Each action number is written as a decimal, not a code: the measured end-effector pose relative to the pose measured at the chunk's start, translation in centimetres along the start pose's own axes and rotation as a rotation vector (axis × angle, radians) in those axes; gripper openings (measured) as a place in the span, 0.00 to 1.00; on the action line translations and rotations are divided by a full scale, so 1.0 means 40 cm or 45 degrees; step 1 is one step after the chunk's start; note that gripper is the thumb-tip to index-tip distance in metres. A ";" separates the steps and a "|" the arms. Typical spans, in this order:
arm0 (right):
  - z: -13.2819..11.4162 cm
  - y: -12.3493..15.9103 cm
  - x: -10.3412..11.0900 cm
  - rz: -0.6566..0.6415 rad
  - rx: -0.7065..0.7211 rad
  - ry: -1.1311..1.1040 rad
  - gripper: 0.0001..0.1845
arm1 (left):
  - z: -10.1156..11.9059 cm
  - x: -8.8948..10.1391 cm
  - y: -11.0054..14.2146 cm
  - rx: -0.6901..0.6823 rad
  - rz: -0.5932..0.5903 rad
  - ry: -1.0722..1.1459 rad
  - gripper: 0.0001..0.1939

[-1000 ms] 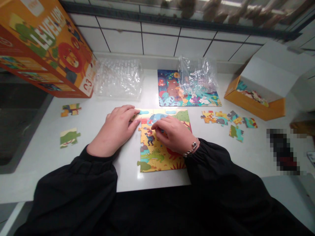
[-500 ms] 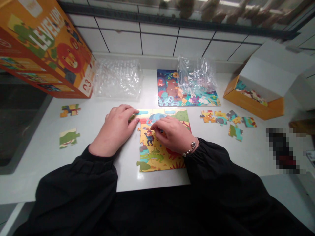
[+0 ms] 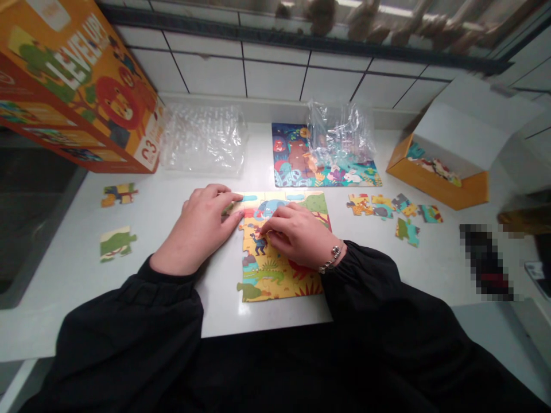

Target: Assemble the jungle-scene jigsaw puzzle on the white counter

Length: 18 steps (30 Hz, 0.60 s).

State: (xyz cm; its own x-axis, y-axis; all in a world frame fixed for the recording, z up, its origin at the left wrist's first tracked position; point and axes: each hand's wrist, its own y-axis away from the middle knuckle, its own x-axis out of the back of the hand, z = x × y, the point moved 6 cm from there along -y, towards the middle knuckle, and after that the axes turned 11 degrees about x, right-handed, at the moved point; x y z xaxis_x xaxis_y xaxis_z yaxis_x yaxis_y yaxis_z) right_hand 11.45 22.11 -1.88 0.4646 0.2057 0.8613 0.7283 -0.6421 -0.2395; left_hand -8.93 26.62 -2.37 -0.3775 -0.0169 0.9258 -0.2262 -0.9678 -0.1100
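A partly assembled yellow jigsaw puzzle [image 3: 279, 269] with animals lies on the white counter [image 3: 181, 310] in front of me. My left hand [image 3: 200, 229] rests at its upper left corner, fingertips pinching a puzzle piece [image 3: 230, 207] against the puzzle's edge. My right hand [image 3: 297, 234], with a bracelet at the wrist, lies flat on the puzzle's upper middle and presses down with its fingers. Both sleeves are black.
A finished blue puzzle [image 3: 301, 166] lies behind, partly under a crumpled plastic bag [image 3: 340, 135]. Another plastic bag [image 3: 200, 137] and a large orange box [image 3: 81, 86] sit at left. Loose pieces [image 3: 394, 209] lie at right, two pieces [image 3: 116, 241] at left. An open orange box [image 3: 434, 172] holds more.
My hands stay almost still on the puzzle. The right fingers have shifted slightly left over the upper middle, and the view has drifted a little.
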 end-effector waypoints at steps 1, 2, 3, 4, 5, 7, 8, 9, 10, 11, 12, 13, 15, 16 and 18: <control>0.000 0.003 0.001 -0.029 -0.009 0.022 0.11 | 0.002 0.001 0.000 -0.021 0.008 0.005 0.19; -0.001 0.006 0.002 -0.058 -0.016 0.050 0.12 | 0.004 0.001 0.000 -0.043 0.015 0.009 0.19; -0.002 0.011 0.004 -0.083 -0.019 0.078 0.13 | 0.006 0.002 0.001 -0.063 0.021 0.014 0.19; -0.005 0.016 0.005 -0.105 -0.017 0.105 0.14 | 0.009 0.002 0.001 -0.083 0.025 0.021 0.19; -0.007 0.023 0.007 -0.123 -0.013 0.130 0.14 | 0.011 0.001 0.001 -0.101 0.024 0.029 0.19; -0.010 0.039 0.013 -0.145 -0.011 0.170 0.14 | 0.017 -0.002 0.001 -0.132 0.011 0.049 0.19; -0.009 0.049 0.016 -0.146 -0.012 0.181 0.15 | 0.020 -0.004 0.001 -0.148 -0.006 0.059 0.19; -0.008 0.061 0.020 -0.143 -0.014 0.189 0.15 | 0.024 -0.006 0.002 -0.164 -0.025 0.068 0.19; -0.007 0.073 0.024 -0.132 -0.016 0.193 0.16 | 0.028 -0.008 0.003 -0.181 -0.045 0.079 0.19; -0.004 0.085 0.029 -0.118 -0.016 0.193 0.17 | 0.033 -0.009 0.004 -0.197 -0.066 0.094 0.19; -0.002 0.099 0.033 -0.101 -0.012 0.192 0.18 | 0.038 -0.009 0.006 -0.210 -0.087 0.114 0.19; 0.000 0.112 0.037 -0.083 -0.011 0.193 0.19 | 0.043 -0.009 0.007 -0.221 -0.108 0.143 0.19; 0.004 0.138 0.045 -0.046 -0.016 0.202 0.22 | 0.054 -0.006 0.011 -0.230 -0.144 0.213 0.19; 0.006 0.149 0.048 -0.027 -0.024 0.205 0.23 | 0.058 -0.004 0.012 -0.227 -0.158 0.243 0.19; 0.013 0.168 0.052 0.007 -0.046 0.204 0.24 | 0.063 0.003 0.013 -0.217 -0.164 0.279 0.19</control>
State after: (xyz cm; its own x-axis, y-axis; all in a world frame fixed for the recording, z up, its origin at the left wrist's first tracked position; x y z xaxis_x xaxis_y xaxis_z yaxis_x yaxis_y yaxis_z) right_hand 17.56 18.60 -1.94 0.3804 0.0837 0.9210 0.7058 -0.6698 -0.2306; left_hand -6.84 25.48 -1.40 -0.5163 0.1754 0.8383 -0.4250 -0.9022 -0.0731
